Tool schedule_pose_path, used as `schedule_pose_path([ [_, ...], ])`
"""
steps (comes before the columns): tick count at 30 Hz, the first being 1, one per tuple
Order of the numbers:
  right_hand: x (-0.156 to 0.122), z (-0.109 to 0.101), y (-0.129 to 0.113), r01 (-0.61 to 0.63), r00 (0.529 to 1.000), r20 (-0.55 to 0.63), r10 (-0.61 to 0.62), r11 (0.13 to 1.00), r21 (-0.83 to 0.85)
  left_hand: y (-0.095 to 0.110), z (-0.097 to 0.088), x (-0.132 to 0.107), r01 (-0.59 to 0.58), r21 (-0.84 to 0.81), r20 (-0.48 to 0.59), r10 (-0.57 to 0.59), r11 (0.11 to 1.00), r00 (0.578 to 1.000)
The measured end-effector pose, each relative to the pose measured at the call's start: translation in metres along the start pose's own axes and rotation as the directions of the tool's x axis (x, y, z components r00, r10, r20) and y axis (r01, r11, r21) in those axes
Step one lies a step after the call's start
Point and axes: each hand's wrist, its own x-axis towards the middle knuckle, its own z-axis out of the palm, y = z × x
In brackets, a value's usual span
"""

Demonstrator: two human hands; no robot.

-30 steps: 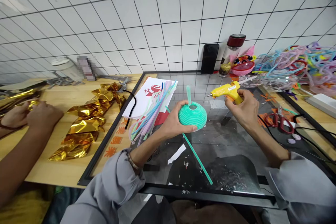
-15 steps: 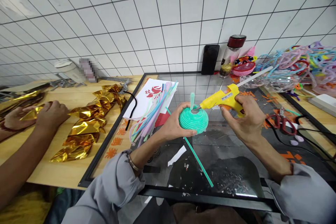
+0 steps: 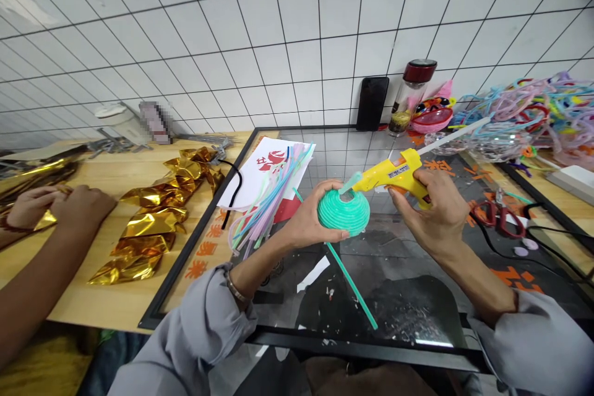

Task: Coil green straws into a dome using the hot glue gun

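Note:
My left hand [image 3: 320, 216] grips a round, hollow green coil [image 3: 344, 218], its ridged side facing me and its opening on top. From that opening a short, lighter green end [image 3: 351, 182] leans to the right. A yellow hot glue gun [image 3: 394, 174] is in my right hand [image 3: 434, 210], with a white glue stick [image 3: 455, 135] jutting from its back. The gun's nozzle is partly hidden behind the leaning end, so I cannot tell whether it touches the coil. Beneath the coil lies a straight green strip [image 3: 352, 288] on the dark glass tabletop.
Pastel strips [image 3: 273, 198] lie over white paper [image 3: 241, 176] on the left. A co-worker's hands [image 3: 78, 210] handle gold foil beside a gold foil strip [image 3: 153, 223]. Red-handled scissors [image 3: 499, 216] are at right. A phone [image 3: 372, 104] and glass bottle [image 3: 411, 99] stand by the tiled wall.
The light green end on top of the coil has tipped from upright to leaning right, against the glue gun's tip. My hands barely shift. The co-worker's hands have moved slightly left.

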Motion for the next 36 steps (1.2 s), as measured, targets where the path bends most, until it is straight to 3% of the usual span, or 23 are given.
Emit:
schedule_pose_path([
  [19, 0.0007, -0.0039, 0.0051, 0.043, 0.999, 0.02, -0.043, 0.999, -0.005, -0.0014, 0.0001, -0.001, -0.015, -0.018, 0.01, 0.015, 1.0, 1.0],
  [36, -0.0042, -0.0018, 0.01, 0.123, 0.991, -0.052, -0.12, 0.991, 0.049, 0.0003, 0.0008, -0.0006, -0.011, -0.024, 0.009, 0.011, 1.0, 1.0],
])
